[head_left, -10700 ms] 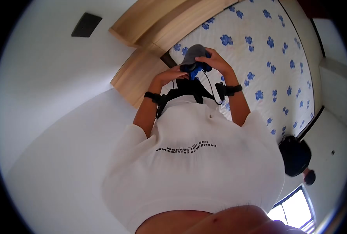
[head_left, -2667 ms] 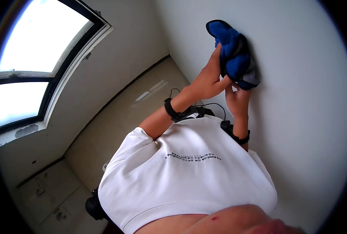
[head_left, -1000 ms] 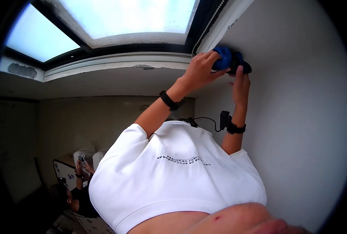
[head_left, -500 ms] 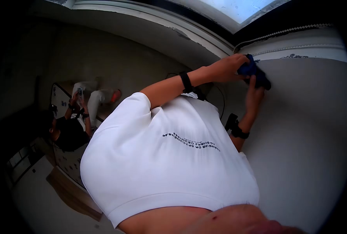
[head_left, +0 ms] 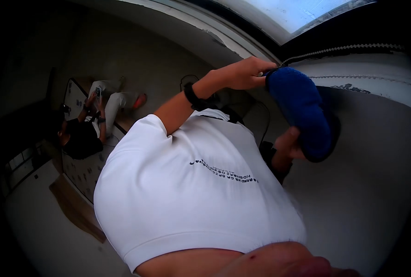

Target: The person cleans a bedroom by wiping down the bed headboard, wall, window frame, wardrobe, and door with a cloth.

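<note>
A long, rounded, plush blue slipper-shaped thing (head_left: pixel 300 104) with a dark edge is stretched out between my hands; its exact kind is not clear. My left hand (head_left: pixel 251 73) pinches its upper end, with the thumb below and fingers above. At the lower end, my right hand (head_left: pixel 289 144) grips the near side, its thumb against the blue surface and its other fingers partly hidden. Dark bands circle both of my wrists. The white T-shirt (head_left: pixel 200 189) I wear fills the middle of the view.
A bright window (head_left: pixel 293 16) lies at the top right, above a white ledge (head_left: pixel 367 76) with beaded cords and peeling paint. Leftward, a person (head_left: pixel 83 138) in a black top sits on a patterned surface, holding a small device. A wooden board (head_left: pixel 73 207) lies below.
The blue thing, bunched up between my hands before, is now spread out long and turned broad side to view. My right hand has come down and my hands are farther apart.
</note>
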Tool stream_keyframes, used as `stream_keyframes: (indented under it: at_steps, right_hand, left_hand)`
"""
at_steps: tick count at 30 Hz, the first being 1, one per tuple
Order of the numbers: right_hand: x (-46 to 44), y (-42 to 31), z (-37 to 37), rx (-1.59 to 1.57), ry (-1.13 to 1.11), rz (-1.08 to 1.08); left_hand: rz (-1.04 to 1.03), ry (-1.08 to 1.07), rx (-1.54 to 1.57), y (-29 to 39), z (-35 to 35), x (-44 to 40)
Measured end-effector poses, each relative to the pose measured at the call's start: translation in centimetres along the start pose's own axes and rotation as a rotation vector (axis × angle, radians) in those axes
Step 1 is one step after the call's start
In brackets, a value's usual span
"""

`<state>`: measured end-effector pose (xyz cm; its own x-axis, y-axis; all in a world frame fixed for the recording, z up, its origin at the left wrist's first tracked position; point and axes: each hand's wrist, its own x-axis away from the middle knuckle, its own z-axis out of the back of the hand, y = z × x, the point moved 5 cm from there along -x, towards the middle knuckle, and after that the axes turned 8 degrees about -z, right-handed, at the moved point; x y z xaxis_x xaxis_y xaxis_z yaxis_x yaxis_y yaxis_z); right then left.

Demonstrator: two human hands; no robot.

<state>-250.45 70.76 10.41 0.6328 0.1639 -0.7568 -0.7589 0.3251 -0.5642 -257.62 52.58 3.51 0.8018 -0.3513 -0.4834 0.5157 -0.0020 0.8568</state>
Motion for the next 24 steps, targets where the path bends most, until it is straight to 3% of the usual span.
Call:
stream_keyframes:
  at_steps: [1, 3, 4, 7, 10, 14, 16, 17, 19, 20, 22, 24]
  right_hand:
    - [0.3, -0.1, -0.8, -0.014, -0.006, -0.003]
    - [1.3, -0.6, -2.8, -0.345, -0.020, -0.040]
    - [1.9, -0.7, -3.4, -0.348, -0.019, -0.042]
    - [2.4, 0.2, -6.6, -0.365, -0.249, -0.421]
    - [1.0, 1.3, -8.5, -0.583, -0.071, -0.943]
    - [-0.8, 1.5, -10.8, -0.304, -0.041, -0.853]
    - [-0.9, 2.2, -11.8, -0.249, -0.322, -0.912]
    - [-0.6, 2.4, -12.9, -0.240, -0.318, -0.920]
    - [-0.6, 3.1, -14.0, -0.181, -0.214, -0.909]
    - [-0.1, 2.9, -15.3, -0.180, -0.197, -0.904]
    - [-0.2, 3.8, -16.6, 0.133, -0.289, -0.912]
    - [0.7, 6.0, -18.5, 0.254, -0.328, -0.935]
  left_hand:
    - [0.010, 0.008, -0.007, -0.6, 0.4, 0.9]
    - [0.158, -0.290, -0.179, -2.9, 0.5, 3.2]
    - [0.161, -0.290, -0.181, -3.4, 0.8, 4.2]
    - [0.298, -0.275, -0.136, -5.3, 2.8, 6.8]
    - [0.253, -0.100, -0.089, -5.2, 6.5, 8.5]
    - [0.386, -0.055, -0.399, -7.7, 13.8, 9.7]
    - [0.406, 0.172, -0.532, -9.2, 18.1, 10.5]
    - [0.406, 0.165, -0.522, -11.2, 20.2, 11.9]
    - [0.169, 0.495, -0.819, -11.6, 25.1, 13.4]
    - [0.153, 0.486, -0.820, -11.9, 26.9, 14.8]
    - [0.288, 0.584, -1.178, -11.3, 29.9, 15.9]
    - [0.283, 0.565, -1.170, -11.7, 32.6, 16.7]
